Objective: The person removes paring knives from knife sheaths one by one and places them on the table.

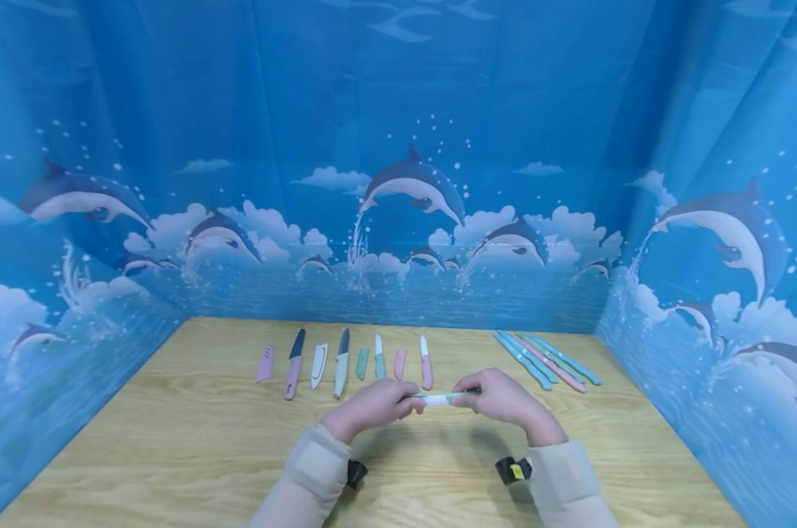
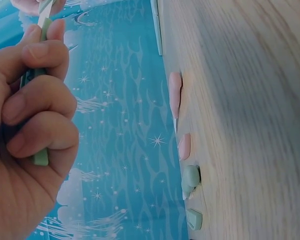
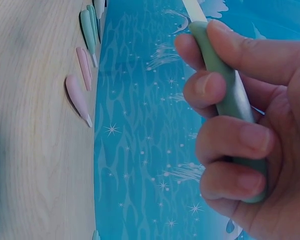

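Observation:
Both hands meet over the front middle of the table around a small knife with a white blade (image 1: 438, 400). My right hand (image 1: 500, 400) grips its green handle (image 3: 221, 75), fingers curled round it and thumb along the top. My left hand (image 1: 380, 405) holds a slim green sheath (image 2: 41, 157) in curled fingers, mostly hidden in the palm. The white blade spans the space between the hands, its tip end at the left fingertips. Just behind the hands lie a pink-handled knife (image 1: 427, 370) and a pink sheath (image 1: 399, 364).
Farther left in the row are a green knife (image 1: 380, 363), green sheath (image 1: 362, 364), white knife (image 1: 341, 372), white sheath (image 1: 319, 365), larger pink knife (image 1: 292, 374) and pink sheath (image 1: 265, 364). Several long blue, pink and green pieces (image 1: 543, 359) lie at right. A dolphin-print curtain (image 1: 398, 293) borders the table.

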A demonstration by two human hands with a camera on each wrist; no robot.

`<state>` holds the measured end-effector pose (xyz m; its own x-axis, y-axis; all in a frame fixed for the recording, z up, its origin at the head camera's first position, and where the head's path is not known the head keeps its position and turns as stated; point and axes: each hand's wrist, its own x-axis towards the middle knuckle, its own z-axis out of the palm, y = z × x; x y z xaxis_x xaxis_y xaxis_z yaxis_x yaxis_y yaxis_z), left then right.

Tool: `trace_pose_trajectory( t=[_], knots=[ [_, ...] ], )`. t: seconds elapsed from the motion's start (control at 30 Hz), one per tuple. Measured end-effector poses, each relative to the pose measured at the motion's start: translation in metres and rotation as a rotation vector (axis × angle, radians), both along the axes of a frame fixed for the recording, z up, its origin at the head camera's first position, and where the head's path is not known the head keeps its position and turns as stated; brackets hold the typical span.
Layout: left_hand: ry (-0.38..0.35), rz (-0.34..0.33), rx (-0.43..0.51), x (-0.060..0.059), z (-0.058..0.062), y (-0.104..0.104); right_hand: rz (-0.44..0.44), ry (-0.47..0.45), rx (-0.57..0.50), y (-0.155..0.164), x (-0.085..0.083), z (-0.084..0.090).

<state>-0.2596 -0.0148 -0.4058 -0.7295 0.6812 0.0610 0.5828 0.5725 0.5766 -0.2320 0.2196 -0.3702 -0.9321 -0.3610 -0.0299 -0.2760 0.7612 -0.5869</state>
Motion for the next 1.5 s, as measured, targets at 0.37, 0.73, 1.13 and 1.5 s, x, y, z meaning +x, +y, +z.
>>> trace_pose_trajectory(
  t=[0.37, 0.73, 1.13, 1.5],
  knots=[
    [-0.009, 0.008, 0.010, 0.002, 0.001, -0.002, 0.001, -0.010, -0.013, 0.002, 0.000, 0.001],
    [-0.019, 0.010, 0.012, 0.001, 0.004, -0.002, 0.001, -0.008, -0.017, 0.004, -0.002, 0.003],
    [-0.034, 0.015, 0.013, 0.001, 0.002, -0.002, -0.003, -0.020, -0.019, 0.007, -0.003, 0.001],
    [0.003, 0.019, -0.001, 0.000, 0.001, -0.007, -0.043, -0.039, -0.027, 0.015, -0.004, 0.001]
  ],
)
